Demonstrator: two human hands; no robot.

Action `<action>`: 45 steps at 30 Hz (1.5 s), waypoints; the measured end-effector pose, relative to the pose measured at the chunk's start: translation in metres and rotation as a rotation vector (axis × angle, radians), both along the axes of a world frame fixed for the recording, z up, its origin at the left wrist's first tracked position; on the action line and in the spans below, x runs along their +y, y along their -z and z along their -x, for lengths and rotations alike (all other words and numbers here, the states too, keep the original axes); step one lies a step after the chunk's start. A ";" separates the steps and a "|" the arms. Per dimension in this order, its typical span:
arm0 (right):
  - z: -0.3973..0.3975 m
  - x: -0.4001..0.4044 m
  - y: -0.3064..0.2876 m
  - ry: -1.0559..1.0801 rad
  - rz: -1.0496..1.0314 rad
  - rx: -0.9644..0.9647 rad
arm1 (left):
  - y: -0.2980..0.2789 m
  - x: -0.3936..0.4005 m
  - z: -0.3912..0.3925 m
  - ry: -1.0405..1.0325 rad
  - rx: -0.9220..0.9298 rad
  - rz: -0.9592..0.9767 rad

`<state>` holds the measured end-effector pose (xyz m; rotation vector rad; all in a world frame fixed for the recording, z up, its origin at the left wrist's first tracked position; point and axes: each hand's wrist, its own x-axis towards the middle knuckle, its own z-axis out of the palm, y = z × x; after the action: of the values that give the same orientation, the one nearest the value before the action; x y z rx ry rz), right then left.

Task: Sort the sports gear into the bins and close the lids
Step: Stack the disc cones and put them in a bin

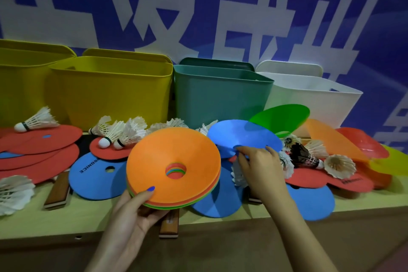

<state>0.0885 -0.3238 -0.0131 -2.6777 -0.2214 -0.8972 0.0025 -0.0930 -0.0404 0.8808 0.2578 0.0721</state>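
My left hand (pixel 134 210) grips a stack of disc cones (pixel 174 161), orange on top, by its near edge above the shelf. My right hand (pixel 259 165) pinches the rim of a blue disc cone (pixel 238 133) lying tilted just right of the stack. A green disc cone (pixel 282 116) leans behind it. More orange, red and yellow cones (pixel 375 152) lie at the far right. White shuttlecocks (pixel 123 131) and a dark one (pixel 302 155) are scattered among red and blue table tennis paddles (pixel 97 174). Bins stand open behind.
Two yellow bins (pixel 110 90), a teal bin (pixel 220 95) and a white bin (pixel 313 97) line the blue wall, lids propped behind them. The wooden shelf (pixel 66 225) has a front edge near me. Red paddles (pixel 42 150) pile at the left.
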 end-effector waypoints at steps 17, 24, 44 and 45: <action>0.038 0.052 -0.001 -0.597 0.031 -0.369 | -0.007 -0.008 0.008 0.079 -0.129 -0.028; 0.050 0.060 0.021 -0.769 0.078 -0.047 | -0.006 -0.007 0.001 0.014 -0.083 -0.016; -0.111 -0.052 -0.081 0.206 0.395 0.220 | 0.004 -0.011 -0.013 -0.151 0.053 -0.034; -0.116 -0.056 -0.081 0.251 0.427 0.289 | 0.004 -0.012 -0.014 -0.156 0.053 -0.034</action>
<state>0.2046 -0.3794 0.0680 -3.2469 -0.0075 -0.5619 0.0160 -0.1051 -0.0440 0.8958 0.3753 0.1982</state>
